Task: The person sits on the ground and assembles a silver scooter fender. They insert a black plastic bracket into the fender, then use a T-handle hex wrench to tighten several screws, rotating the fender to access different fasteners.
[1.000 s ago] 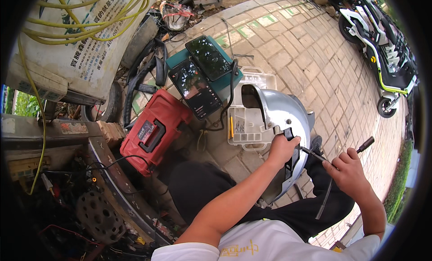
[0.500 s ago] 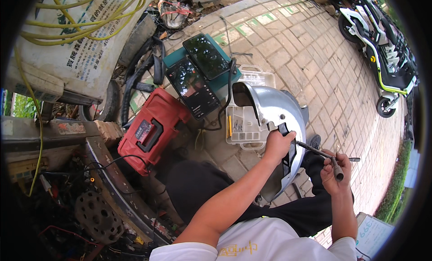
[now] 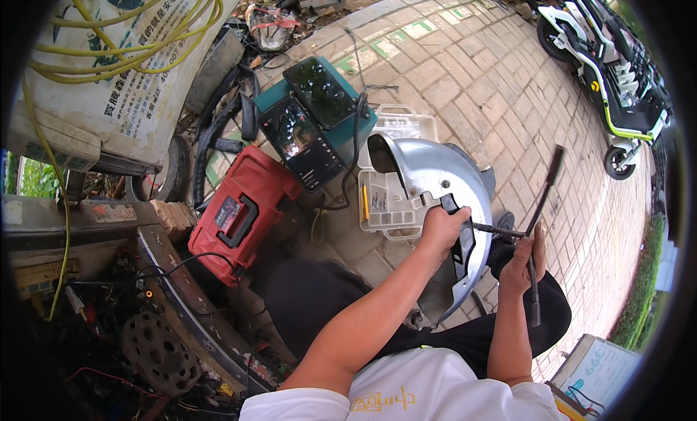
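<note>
A curved silver shell [image 3: 475,192], like a scooter body panel with a black inset [image 3: 459,257], stands upright in front of me. My left hand [image 3: 444,228] is closed on its edge beside the inset. To the right, my right hand [image 3: 524,265] grips a three-armed Y-shaped socket wrench [image 3: 543,199] near its hub. One arm of that wrench points left, its tip against the shell close to my left thumb. The other two arms reach up and down. Whether the tip sits on a fastener cannot be made out.
Behind the shell lies a clear plastic organiser case [image 3: 392,210] with small parts. To the left are a red toolbox [image 3: 236,210] and a teal box [image 3: 356,130] carrying two dark-screened devices [image 3: 301,141]. Scooters [image 3: 624,94] stand far right; a cluttered workbench [image 3: 174,276] is near left.
The wrench has turned about its left-pointing arm, so its other arms now stand up and down. My right hand has shifted slightly left and upright. My left hand keeps its grip.
</note>
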Demonstrator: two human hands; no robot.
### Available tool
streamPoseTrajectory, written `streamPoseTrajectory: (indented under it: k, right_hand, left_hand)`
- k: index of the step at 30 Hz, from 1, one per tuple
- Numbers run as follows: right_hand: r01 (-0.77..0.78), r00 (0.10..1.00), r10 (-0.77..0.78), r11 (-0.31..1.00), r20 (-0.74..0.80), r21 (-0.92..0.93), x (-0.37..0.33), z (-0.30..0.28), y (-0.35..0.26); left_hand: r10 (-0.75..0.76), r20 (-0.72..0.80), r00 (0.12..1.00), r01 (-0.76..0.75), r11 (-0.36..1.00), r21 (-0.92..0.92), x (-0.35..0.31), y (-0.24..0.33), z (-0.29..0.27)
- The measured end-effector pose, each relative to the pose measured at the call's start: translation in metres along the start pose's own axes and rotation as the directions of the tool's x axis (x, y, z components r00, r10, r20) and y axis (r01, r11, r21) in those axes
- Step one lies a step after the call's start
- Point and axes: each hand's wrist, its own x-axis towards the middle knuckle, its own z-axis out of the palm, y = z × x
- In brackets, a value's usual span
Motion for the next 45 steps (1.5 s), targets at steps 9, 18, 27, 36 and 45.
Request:
streamPoseTrajectory:
  k: [9,18,27,36,45]
  right_hand:
    - [0.734,0.56,-0.177,0.559,0.81,-0.385,0.062,-0.042,-0.068]
    - [0.19,0.525,0.194,0.922,0.829,-0.337,0.115,-0.037,-0.063]
    - [-0.887,0.17,0.686,0.419,0.708,-0.193,0.098,-0.046,-0.031]
    - [-0.885,0.146,0.498,0.451,0.855,-0.112,0.107,-0.059,0.007]
    - [-0.391,0.919,0.383,0.85,0.094,0.352,0.0,-0.01,-0.003]
  left_hand:
    - [0.184,-0.099,0.978,-0.158,0.961,0.227,0.016,-0.012,-0.011]
    - [0.181,-0.082,0.98,-0.132,0.901,0.414,0.019,-0.016,-0.01]
    - [0.178,-0.064,0.982,-0.135,0.897,0.42,0.019,-0.015,-0.013]
    - [0.102,0.018,0.995,-0.103,0.966,0.237,0.009,-0.007,-0.01]
    - [0.068,-0.068,0.995,-0.068,0.998,0.01,0.012,-0.01,-0.006]
